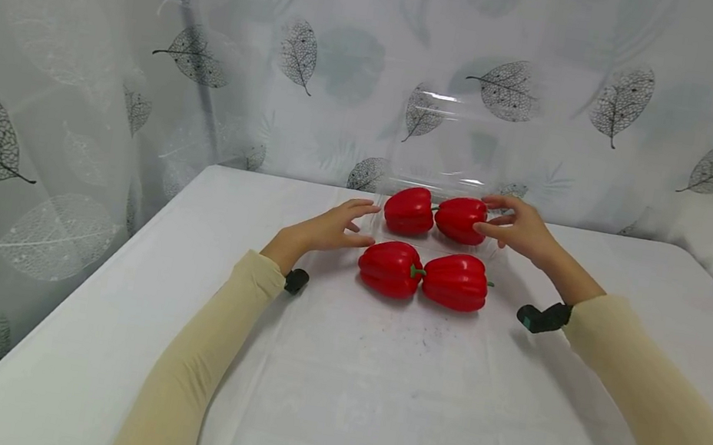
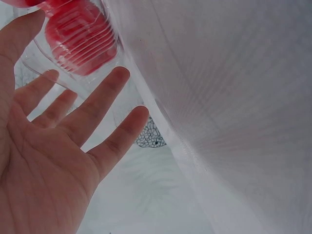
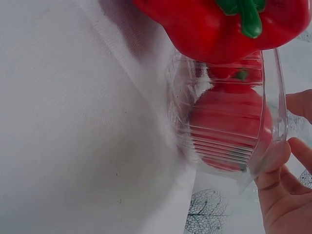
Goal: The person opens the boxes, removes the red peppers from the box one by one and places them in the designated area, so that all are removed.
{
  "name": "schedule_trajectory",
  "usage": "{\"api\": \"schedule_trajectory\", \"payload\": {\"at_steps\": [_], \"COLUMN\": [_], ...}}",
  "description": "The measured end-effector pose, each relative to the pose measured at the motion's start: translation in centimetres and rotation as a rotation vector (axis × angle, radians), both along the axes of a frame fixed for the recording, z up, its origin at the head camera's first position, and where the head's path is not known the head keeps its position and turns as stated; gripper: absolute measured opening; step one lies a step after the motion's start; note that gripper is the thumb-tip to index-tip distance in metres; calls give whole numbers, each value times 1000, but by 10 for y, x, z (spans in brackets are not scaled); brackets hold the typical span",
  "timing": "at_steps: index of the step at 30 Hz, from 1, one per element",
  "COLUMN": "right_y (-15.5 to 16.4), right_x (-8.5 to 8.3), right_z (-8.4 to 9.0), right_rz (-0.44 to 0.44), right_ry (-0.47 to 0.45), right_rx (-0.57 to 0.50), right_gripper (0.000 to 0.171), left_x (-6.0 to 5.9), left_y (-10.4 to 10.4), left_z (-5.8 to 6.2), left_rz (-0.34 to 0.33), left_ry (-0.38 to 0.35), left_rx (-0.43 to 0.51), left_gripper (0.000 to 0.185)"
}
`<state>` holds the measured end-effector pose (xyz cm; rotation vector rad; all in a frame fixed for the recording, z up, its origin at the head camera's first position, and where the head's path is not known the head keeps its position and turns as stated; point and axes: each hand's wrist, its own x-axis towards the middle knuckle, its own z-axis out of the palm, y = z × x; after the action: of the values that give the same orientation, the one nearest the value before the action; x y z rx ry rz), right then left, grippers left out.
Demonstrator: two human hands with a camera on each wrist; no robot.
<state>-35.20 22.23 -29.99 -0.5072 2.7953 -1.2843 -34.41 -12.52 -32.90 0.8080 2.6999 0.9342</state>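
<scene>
Two red bell peppers lie side by side in a clear plastic clamshell box (image 3: 275,92), the left one (image 1: 409,211) and the right one (image 1: 459,218). Its transparent lid (image 1: 443,117) is raised at the back. Just in front, two more peppers, left (image 1: 389,268) and right (image 1: 457,282), rest on the table with green stems showing. My left hand (image 1: 332,228) is beside the box's left side, fingers spread, palm bare in the left wrist view. My right hand (image 1: 518,229) is at the right end, its loosely bent fingers at the rim and thumb overlapping the right boxed pepper.
A white cloth covers the table (image 1: 383,406). Right behind it hangs a leaf-printed curtain (image 1: 354,59), which also runs along the left side (image 1: 61,144). Dark wrist cameras (image 1: 543,317) are strapped to both forearms.
</scene>
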Motion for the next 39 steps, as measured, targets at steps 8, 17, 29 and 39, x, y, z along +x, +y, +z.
{"api": "schedule_trajectory", "payload": {"at_steps": [8,17,29,39], "right_y": [-2,-5,-12,-19], "right_x": [-6,-9,-14,-12], "right_z": [0,0,-5,-8], "right_rz": [-14,-21,-42,-115], "right_ry": [-46,-64,-47,-13], "right_rx": [32,59,109,124], "right_gripper": [68,70,69,67], "left_x": [0,1,2,3], "left_y": [1,2,1,1], "left_z": [1,2,1,3], "left_rz": [2,3,8,9], "left_ry": [-1,-3,-11,-18], "left_rx": [4,1,1,-2], "left_gripper": [69,69,70,70]}}
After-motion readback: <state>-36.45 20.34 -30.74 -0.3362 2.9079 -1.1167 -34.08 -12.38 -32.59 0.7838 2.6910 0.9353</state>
